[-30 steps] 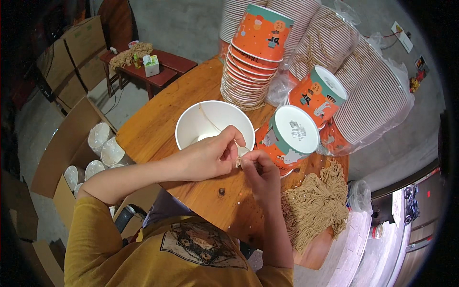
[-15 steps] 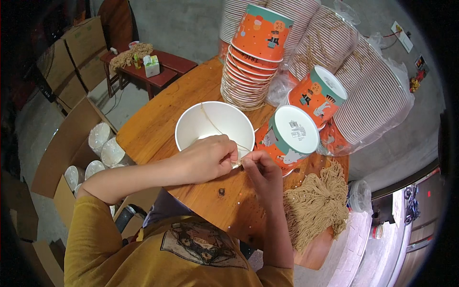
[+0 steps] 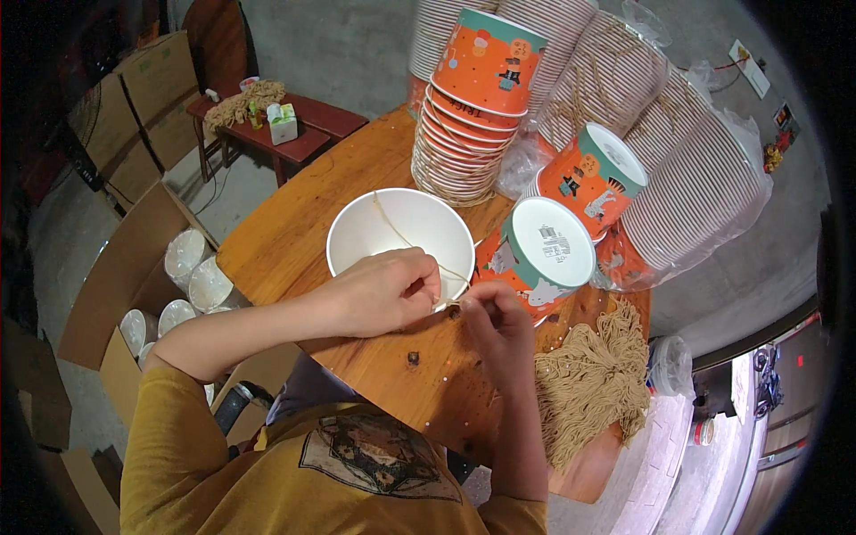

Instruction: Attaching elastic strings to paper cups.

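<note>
A white paper bowl stands open on the round wooden table. A thin tan string runs across its inside to the near rim. My left hand grips the bowl's near rim, fingers curled over the string. Touching it on the right, my right hand pinches the string's end at the rim. A heap of tan string pieces lies just right of my right hand.
A stack of orange printed bowls stands behind the white bowl. Two upturned orange bowls lie to the right, striped stacks in plastic bags behind them. Cardboard boxes with white bowls sit left on the floor. A low red table is at the back.
My hands have stayed at the bowl's near rim, fingers shifting slightly as they work the string. The string's line across the bowl has changed a little.
</note>
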{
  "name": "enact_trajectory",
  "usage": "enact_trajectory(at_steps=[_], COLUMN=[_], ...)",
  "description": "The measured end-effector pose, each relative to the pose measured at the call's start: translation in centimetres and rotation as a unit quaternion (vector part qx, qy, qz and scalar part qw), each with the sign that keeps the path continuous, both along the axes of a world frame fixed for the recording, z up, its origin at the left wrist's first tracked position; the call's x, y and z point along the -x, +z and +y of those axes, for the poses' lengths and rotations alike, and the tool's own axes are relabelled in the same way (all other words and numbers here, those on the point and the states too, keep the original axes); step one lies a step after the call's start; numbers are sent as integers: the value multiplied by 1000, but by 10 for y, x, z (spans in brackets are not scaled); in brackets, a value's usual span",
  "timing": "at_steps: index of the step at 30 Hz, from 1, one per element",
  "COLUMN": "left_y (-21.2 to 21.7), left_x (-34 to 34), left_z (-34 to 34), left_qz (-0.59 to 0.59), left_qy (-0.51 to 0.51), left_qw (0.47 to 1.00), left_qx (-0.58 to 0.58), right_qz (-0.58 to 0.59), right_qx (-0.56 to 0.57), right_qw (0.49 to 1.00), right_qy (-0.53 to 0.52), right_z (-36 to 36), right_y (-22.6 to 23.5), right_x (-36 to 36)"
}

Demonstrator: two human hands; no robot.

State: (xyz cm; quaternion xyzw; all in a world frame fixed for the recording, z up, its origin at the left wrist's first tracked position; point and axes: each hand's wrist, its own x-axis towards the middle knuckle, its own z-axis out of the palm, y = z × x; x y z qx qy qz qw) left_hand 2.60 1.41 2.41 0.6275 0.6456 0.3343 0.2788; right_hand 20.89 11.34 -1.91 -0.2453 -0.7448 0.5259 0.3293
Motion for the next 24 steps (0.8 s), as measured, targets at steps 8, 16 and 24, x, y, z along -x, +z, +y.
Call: enact_trajectory(at_steps=[8,16,24], left_y=[0,-4,-2], left_x=[-1,-1,-2], left_z=[0,-1,-2], left_qz=[-8,-1,14], left_qy=[-4,-10,-2], left_qw=[1000,999,999], left_qx=[5,-32,-31], right_qz=[-1,-41,-73], right_qx=[-29,-188,-277], right_qw=[999,981,957], right_qy=[19,15,-43], right_z=[2,-11,-11], right_y=[4,14,6], right_x=[-3,5,3])
